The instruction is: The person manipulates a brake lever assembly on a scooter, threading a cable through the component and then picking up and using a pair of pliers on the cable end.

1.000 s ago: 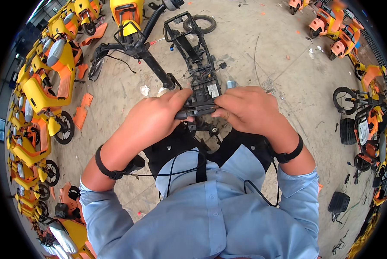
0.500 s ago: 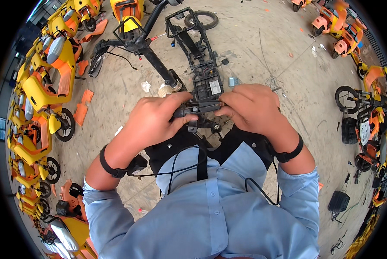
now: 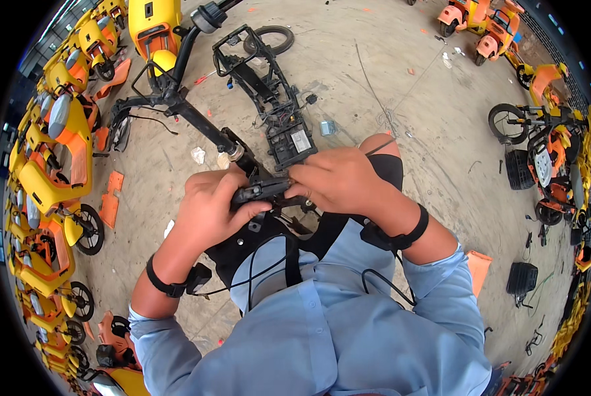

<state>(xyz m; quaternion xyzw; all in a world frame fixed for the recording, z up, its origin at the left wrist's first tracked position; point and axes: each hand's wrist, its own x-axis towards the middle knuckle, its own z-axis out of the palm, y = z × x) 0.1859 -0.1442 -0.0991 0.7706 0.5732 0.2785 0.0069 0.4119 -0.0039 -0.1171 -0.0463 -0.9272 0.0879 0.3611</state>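
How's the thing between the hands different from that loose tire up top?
The black part is long and narrow; the tire is a round ring. The left hand and right hand hold the part; the tire lies on the floor. Both look black.

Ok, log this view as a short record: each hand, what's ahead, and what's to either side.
Left hand: gripping the left end of a black part
Right hand: closed on that part's right end
Part identity: unclear, partly hidden by the fingers
Straight ahead: black vehicle frame on the floor, black tire beyond
Ahead, left: black steering column
Left side: rows of yellow-and-orange scooters; orange panel pieces
Right side: partly stripped scooter; black box
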